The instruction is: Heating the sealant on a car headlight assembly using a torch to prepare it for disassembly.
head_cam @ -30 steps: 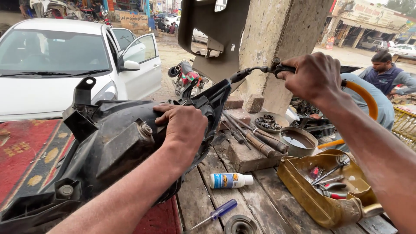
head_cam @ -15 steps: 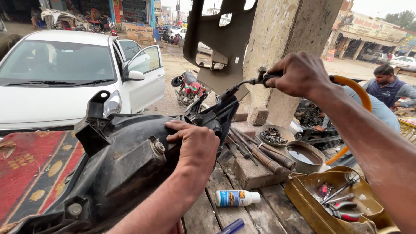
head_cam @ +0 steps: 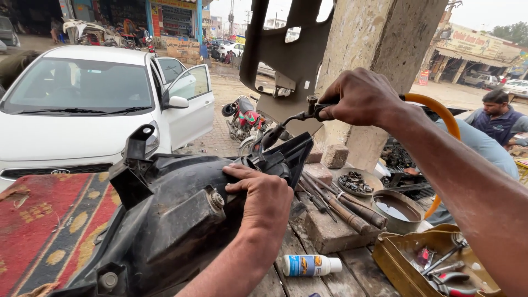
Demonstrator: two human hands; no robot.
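A large black plastic headlight housing (head_cam: 165, 220) lies back-up on the workbench, its rear towards me. My left hand (head_cam: 264, 201) presses flat on its upper right side, near a screw boss. My right hand (head_cam: 360, 99) is closed round the handle of a gas torch (head_cam: 291, 124) fed by an orange hose (head_cam: 440, 118). The torch's curved black nozzle points down at the housing's top right corner, close to my left fingers. No flame is visible.
A red patterned cloth (head_cam: 44, 231) covers the bench at left. Rods and tools (head_cam: 341, 206), a small white bottle (head_cam: 311, 265), a metal bowl (head_cam: 396, 209) and a yellow tray (head_cam: 434, 264) lie at right. A concrete pillar (head_cam: 379, 49), white car (head_cam: 93, 110) and seated person (head_cam: 498, 118) stand beyond.
The view has drawn closer to the housing. My right hand with the torch has shifted left and the nozzle sits nearer the housing's corner. My left hand stays pressed on the housing.
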